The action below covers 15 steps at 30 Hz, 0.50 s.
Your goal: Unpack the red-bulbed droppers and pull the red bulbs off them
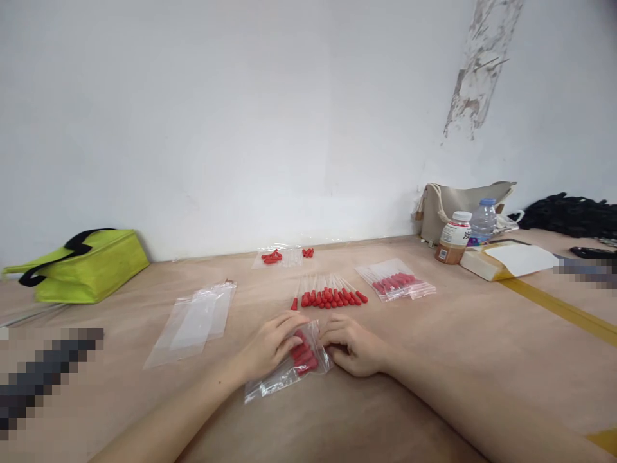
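Note:
A clear zip bag (270,384) lies on the table in front of me with several red-bulbed droppers (304,355) inside. My left hand (274,344) rests over its left side, thumb pressed on the plastic near the bulbs. At the bag's right edge, my right hand (354,344) pinches the plastic with curled fingers. Just beyond the hands, a row of loose droppers (332,297) with red bulbs and thin clear stems lies on the table. One single dropper (294,303) sits right at my left fingertips; whether they touch it I cannot tell.
Flat clear bags (197,321) lie to the left, filled bags of droppers (395,283) to the right. More red bulbs (272,256) lie near the wall. A yellow-green bag (94,267) stands far left; a brown bottle (454,238) and a paper pack (482,263) stand right.

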Each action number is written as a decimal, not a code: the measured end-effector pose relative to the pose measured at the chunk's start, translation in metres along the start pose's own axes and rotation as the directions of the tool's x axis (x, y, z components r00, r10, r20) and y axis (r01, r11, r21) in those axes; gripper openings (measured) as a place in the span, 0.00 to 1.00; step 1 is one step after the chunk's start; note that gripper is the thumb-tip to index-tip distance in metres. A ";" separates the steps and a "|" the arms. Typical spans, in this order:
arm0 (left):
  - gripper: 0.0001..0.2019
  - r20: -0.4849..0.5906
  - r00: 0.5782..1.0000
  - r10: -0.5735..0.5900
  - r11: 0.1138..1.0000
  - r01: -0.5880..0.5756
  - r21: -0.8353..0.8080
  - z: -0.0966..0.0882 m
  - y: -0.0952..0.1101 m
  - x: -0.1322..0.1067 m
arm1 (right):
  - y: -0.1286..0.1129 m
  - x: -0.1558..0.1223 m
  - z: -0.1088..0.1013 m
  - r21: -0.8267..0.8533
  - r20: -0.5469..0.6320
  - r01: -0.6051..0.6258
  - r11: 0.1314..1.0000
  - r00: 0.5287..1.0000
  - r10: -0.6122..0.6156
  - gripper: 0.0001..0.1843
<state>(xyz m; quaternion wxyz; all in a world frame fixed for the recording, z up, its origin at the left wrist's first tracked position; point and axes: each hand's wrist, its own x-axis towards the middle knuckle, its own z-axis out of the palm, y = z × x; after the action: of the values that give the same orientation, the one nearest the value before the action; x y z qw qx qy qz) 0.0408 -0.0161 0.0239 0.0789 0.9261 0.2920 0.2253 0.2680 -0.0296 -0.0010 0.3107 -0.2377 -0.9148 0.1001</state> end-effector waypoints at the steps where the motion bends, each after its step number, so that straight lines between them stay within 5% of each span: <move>1: 0.16 0.004 0.997 -0.079 0.996 0.079 -0.030 -0.001 0.004 -0.008 | -0.001 0.001 0.000 0.053 -0.003 -0.038 0.998 0.999 0.038 0.14; 7: 0.27 0.126 0.963 -0.237 0.958 0.253 -0.135 -0.006 0.011 -0.048 | -0.004 0.012 0.005 0.180 0.012 -0.208 0.961 0.978 0.210 0.10; 15: 0.27 0.172 0.956 -0.236 0.948 0.266 -0.176 -0.001 0.004 -0.033 | -0.001 0.012 0.004 0.325 0.059 -0.301 0.897 0.953 0.298 0.16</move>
<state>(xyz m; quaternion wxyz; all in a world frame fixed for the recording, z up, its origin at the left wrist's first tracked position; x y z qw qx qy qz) 0.0184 -0.0389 0.0136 0.2200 0.8832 0.3771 0.1715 0.2567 -0.0247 0.0031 0.3235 -0.3198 -0.8388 0.2993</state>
